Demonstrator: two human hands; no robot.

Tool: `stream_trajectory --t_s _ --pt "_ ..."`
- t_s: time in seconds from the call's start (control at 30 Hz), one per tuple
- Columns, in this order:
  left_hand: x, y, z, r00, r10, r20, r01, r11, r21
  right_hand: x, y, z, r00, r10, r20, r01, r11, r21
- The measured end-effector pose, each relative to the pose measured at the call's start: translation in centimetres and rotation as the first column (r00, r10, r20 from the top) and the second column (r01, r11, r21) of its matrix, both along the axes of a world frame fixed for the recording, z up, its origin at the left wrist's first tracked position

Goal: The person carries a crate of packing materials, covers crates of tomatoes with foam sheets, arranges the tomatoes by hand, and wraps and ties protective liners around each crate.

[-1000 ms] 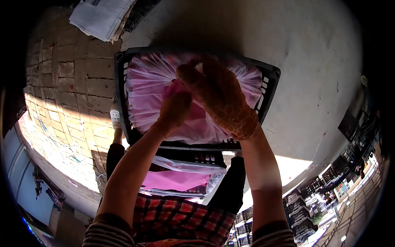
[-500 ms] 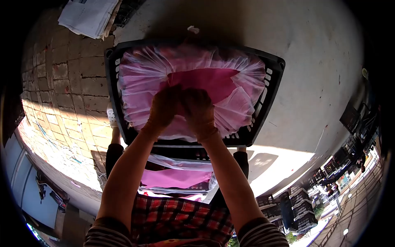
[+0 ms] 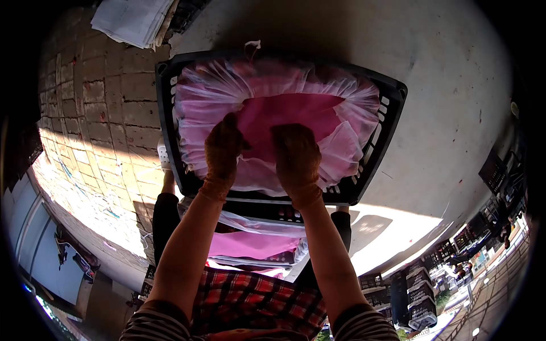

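A black plastic crate (image 3: pixel 168 122) stands before me, lined with gathered translucent film (image 3: pixel 196 105). Inside the film's opening lies a pink sheet (image 3: pixel 290 108). Both my hands wear thin orange-looking gloves and are in shadow over the crate. My left hand (image 3: pixel 223 150) is above the left part of the opening, its thumb apart from the bent fingers, with nothing visible in it. Over the middle of the pink sheet, my right hand (image 3: pixel 297 156) has its fingers curled together. Whatever it may hold is hidden, and I cannot tell whether it touches the sheet.
Closer to my body is another crate with pink sheet (image 3: pixel 253 245) and film. Stacked papers (image 3: pixel 132 21) lie at the upper left, beside brick paving (image 3: pixel 94 96). Pale concrete floor (image 3: pixel 449 108) extends right. Several stacked black crates (image 3: pixel 421 295) stand at the lower right.
My hands were close together over the sheet; now they are apart, the left further left and the right further right. The crate sits slightly further right in view.
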State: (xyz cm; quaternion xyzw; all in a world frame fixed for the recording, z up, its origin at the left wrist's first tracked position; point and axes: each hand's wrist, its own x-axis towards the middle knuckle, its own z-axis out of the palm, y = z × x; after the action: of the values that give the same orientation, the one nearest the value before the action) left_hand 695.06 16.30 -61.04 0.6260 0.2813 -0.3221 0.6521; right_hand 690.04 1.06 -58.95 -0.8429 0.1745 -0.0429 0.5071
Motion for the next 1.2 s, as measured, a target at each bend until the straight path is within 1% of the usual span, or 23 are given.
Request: stream_trajectory --t_s 0.07,0.13,0.17,0.2,0.23,0.27,0.3,0.37,0.4,0.43,0.47,0.5,0.53,0.6,0.63,0.7,0.77,0.87,0.93,0.97,1.03,1.13,1.2 --pt "0.1 0.6 -0.2 0.982 0.187 -0.018 -0.184 0.932 -0.313 0.0 0.0 -0.2 0.988 0.079 0.131 -0.065 0.992 -0.107" --pt "0.0 0.2 1.1 0.98 0.188 0.059 -0.169 0.957 -0.235 -0.6 0.2 -0.8 0.983 0.08 -0.168 -0.003 0.91 0.415" --pt "0.5 -0.2 2.4 0.974 0.188 0.128 -0.167 0.973 -0.157 -0.6 0.2 -1.9 0.984 0.075 -0.16 -0.001 0.908 0.419" --pt "1.2 -0.2 3.6 0.974 0.184 0.134 -0.163 0.974 -0.156 -0.4 -0.1 -3.0 0.977 0.207 -0.056 -0.193 0.964 0.183" --pt "1.9 -0.1 4.9 0.748 -0.386 0.54 0.225 0.913 0.34 -0.5 -0.2 -3.9 0.936 0.352 0.005 -0.35 0.933 -0.079" --pt "2.7 -0.4 5.9 0.489 -0.679 0.547 0.324 0.724 0.609 0.0 -0.4 -3.7 0.937 0.349 0.007 -0.347 0.935 -0.078" --pt "3.5 -0.7 7.0 0.19 -0.861 0.472 0.244 0.507 0.827 0.6 -0.6 -2.9 0.9 0.435 -0.011 -0.434 0.895 -0.105" --pt "4.9 -2.2 7.9 -0.114 -0.928 0.355 0.53 0.245 0.811 1.1 -0.8 -2.0 0.85 0.526 -0.033 -0.526 0.841 -0.13" --pt "5.8 -3.2 7.2 -0.107 -0.928 0.358 0.531 0.251 0.81 0.9 -1.0 -1.6 0.883 0.466 0.056 -0.462 0.884 -0.074" --pt "7.1 -4.2 6.2 0.332 -0.803 0.495 0.696 0.563 0.446 0.8 -1.4 -1.4 0.908 0.395 0.14 -0.397 0.918 -0.013" --pt "7.4 -4.4 6.0 0.538 -0.696 0.475 0.69 0.688 0.226 0.6 -1.7 -1.7 0.907 0.398 0.139 -0.4 0.916 -0.017" --pt "7.6 -4.6 5.8 0.726 -0.553 0.409 0.603 0.798 0.01 0.4 -2.0 -2.2 0.957 0.289 -0.015 -0.271 0.913 0.304" --pt "7.2 -4.3 5.9 0.574 -0.697 0.431 0.672 0.701 0.239 0.4 -2.4 -2.7 0.956 0.218 -0.199 -0.07 0.821 0.567" --pt "6.1 -3.6 4.4 0.206 -0.854 0.478 0.678 0.476 0.56 1.1 -3.0 -1.5 0.938 0.244 -0.246 -0.051 0.8 0.598" --pt "5.3 -2.8 3.6 0.213 -0.854 0.475 0.68 0.479 0.556 1.3 -3.1 -1.2 0.918 0.273 -0.288 -0.031 0.773 0.634" --pt "4.5 -2.0 3.3 0.066 -0.981 0.18 0.61 0.183 0.771 1.1 -3.6 -1.9 0.942 0.268 -0.203 -0.121 0.834 0.538" --pt "2.2 -0.7 2.3 0.102 -0.963 0.25 0.597 0.26 0.759 0.8 -3.9 -2.0 0.958 0.262 -0.115 -0.191 0.885 0.424" --pt "0.2 0.4 2.1 0.183 -0.924 0.335 0.632 0.372 0.68 1.5 -3.3 -0.9 0.905 0.234 -0.355 -0.066 0.902 0.426" --pt "0.4 0.2 2.1 0.224 -0.906 0.36 0.684 0.409 0.604 0.9 -2.7 -2.3 0.943 0.334 -0.007 -0.327 0.917 -0.231" --pt "1.7 -0.9 3.1 0.268 -0.86 0.435 0.565 0.506 0.652 1.1 -2.6 -2.2 0.942 0.334 -0.01 -0.327 0.916 -0.23" --pt "3.0 -2.0 2.5 0.301 -0.807 0.508 0.433 0.59 0.682 1.6 -2.5 -2.0 0.939 0.34 0.057 -0.264 0.817 -0.513" --pt "4.8 -2.4 0.3 0.315 -0.757 0.573 0.512 0.644 0.569 2.5 -2.3 -3.0 0.954 0.174 0.243 -0.063 0.911 -0.407" --pt "5.9 -2.7 0.2 0.156 -0.735 0.66 0.614 0.596 0.518 2.5 -2.1 -2.9 0.96 0.118 0.253 -0.037 0.952 -0.305"
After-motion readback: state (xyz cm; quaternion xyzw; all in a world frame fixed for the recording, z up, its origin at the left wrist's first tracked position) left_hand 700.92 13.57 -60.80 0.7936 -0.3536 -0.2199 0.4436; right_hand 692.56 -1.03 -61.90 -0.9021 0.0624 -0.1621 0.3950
